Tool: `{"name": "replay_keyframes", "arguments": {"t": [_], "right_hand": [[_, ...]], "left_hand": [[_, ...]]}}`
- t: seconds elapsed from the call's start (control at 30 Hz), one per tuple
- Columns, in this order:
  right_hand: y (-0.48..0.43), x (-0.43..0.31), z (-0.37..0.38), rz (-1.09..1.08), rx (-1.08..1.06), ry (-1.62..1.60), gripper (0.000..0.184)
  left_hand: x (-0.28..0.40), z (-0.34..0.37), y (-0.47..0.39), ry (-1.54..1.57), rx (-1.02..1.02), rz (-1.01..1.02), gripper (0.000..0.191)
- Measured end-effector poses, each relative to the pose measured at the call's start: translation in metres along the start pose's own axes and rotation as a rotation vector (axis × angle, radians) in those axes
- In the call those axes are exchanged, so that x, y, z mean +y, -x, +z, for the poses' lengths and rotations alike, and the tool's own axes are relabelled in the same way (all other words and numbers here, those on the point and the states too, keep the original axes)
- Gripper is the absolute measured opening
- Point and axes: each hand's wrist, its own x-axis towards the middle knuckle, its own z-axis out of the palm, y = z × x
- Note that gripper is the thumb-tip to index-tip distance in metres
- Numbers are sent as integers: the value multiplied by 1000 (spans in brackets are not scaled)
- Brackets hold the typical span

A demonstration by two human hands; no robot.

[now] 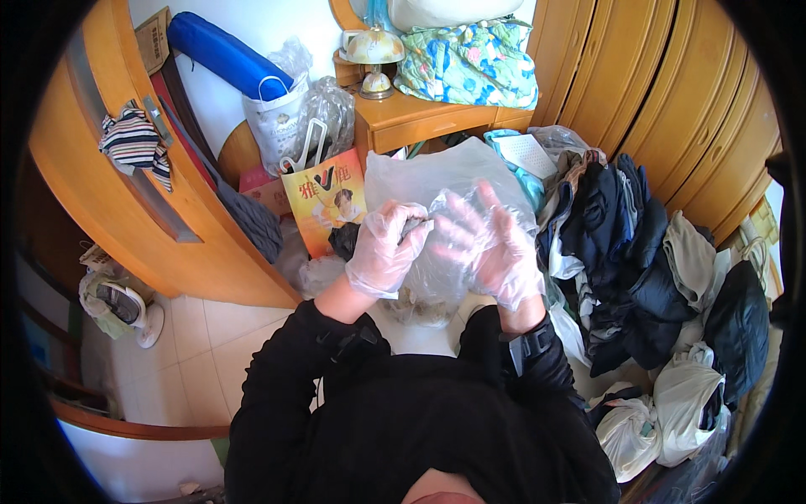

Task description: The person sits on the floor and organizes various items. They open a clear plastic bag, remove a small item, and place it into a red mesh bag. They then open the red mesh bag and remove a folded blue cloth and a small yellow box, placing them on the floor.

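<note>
Both hands wear clear plastic gloves. My left hand [387,249] has its fingers curled and pinches a bunched edge of a translucent plastic bag [403,170]. To its right, my right hand [497,246] is raised with its fingers spread, in front of the same bag; no grip on it shows. The bag hangs before my body, and its lower part holds something brownish that I cannot make out. A small black plastic bundle [344,239] lies just left of my left hand, against a yellow and orange printed bag [318,201].
A wooden door [157,208] stands at the left. Ahead is a wooden desk [434,123] with a lamp [376,60] and a floral fabric bundle [469,60]. Piled clothes [604,233] and tied white bags [686,403] lie at the right, beside a wooden wardrobe [686,94].
</note>
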Motion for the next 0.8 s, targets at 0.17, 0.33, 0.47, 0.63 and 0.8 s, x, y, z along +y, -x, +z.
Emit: {"name": "replay_keyframes", "arguments": {"t": [0.17, 0.33, 0.47, 0.63, 0.8], "right_hand": [[20, 27, 7, -64, 130, 176, 91], [30, 41, 3, 50, 289, 332, 90], [24, 23, -2, 54, 205, 245, 91], [22, 20, -5, 106, 149, 222, 85], [25, 20, -11, 141, 173, 247, 75]], "left_hand": [[7, 21, 9, 157, -63, -89, 17], [2, 35, 14, 86, -164, -107, 23], [-3, 26, 7, 68, -292, -362, 38], [-23, 21, -6, 309, -465, -700, 43], [-40, 23, -7, 3, -324, -566, 37]]}}
